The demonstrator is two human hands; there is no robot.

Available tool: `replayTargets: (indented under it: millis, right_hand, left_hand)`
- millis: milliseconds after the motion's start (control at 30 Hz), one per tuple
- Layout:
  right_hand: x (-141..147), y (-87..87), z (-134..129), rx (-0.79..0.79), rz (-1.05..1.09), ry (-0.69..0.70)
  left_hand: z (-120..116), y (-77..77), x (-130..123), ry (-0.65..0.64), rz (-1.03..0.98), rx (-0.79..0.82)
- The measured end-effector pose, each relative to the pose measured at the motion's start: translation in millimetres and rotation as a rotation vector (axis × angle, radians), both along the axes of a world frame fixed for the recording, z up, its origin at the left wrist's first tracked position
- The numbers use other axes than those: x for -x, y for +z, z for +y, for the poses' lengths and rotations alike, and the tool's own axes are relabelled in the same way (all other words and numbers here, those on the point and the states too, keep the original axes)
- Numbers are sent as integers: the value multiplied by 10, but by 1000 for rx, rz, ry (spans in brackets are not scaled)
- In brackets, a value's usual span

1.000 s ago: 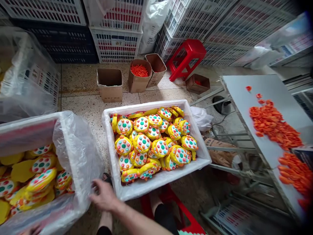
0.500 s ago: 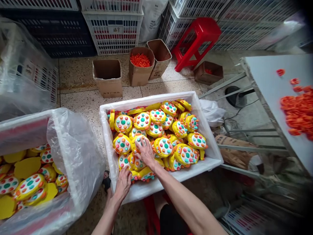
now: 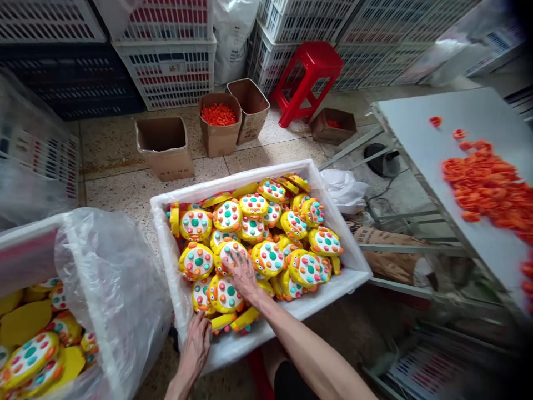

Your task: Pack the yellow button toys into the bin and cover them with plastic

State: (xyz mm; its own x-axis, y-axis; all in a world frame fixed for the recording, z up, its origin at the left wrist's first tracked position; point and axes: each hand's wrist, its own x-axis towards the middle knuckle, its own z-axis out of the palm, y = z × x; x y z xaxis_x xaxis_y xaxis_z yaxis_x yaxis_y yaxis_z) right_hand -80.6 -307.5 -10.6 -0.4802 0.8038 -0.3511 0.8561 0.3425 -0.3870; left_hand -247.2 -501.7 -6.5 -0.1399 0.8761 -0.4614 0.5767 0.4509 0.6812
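Observation:
A white plastic-lined bin (image 3: 362, 273) stands in front of me, heaped with yellow turtle-shaped toys that have white backs and coloured knobs. My right hand (image 3: 242, 273) lies on the heap, fingers spread over one turtle toy (image 3: 227, 253). Just below its fingertips is another turtle toy (image 3: 227, 293), with its back facing up. At the bin's near left edge, my left hand (image 3: 197, 338) rests with fingers loosely bent, close to a turtle toy (image 3: 201, 294) in the corner. No toy shows in its grasp, though its fingertips are partly hidden.
A second lined bin (image 3: 89, 289) of turtle toys stands left. Cardboard boxes (image 3: 164, 150), a red stool (image 3: 310, 72) and stacked crates (image 3: 170, 72) are beyond. On the right, a table (image 3: 416, 122) bears orange pieces (image 3: 487, 180); a brown sack (image 3: 387, 255) lies beneath it.
The view has swung right, so everything sits further left. My right hand has shifted slightly right over the heap, and the turtle toy below it shows more fully. My left hand stays by the near edge.

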Motion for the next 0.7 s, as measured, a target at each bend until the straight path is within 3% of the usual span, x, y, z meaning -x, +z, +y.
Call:
replayTargets:
  millis: [167,300,400,500,700]
  right_hand:
    - [123,109,219,3,90,12]
    - [209,10,284,78,121,43]
    - [223,49,207,123,148,1]
    - [212,291,-135,190,214,-42]
    - [148,919,-1312,452,349,-152]
  left_hand:
    - [115,300,235,92,19,-10]
    - [229,398,451,221,-3,18]
    - [218,446,591,347,-68,91]
    - [122,535,620,445,-173,171]
    - [-115,821,456,502,-273,244]
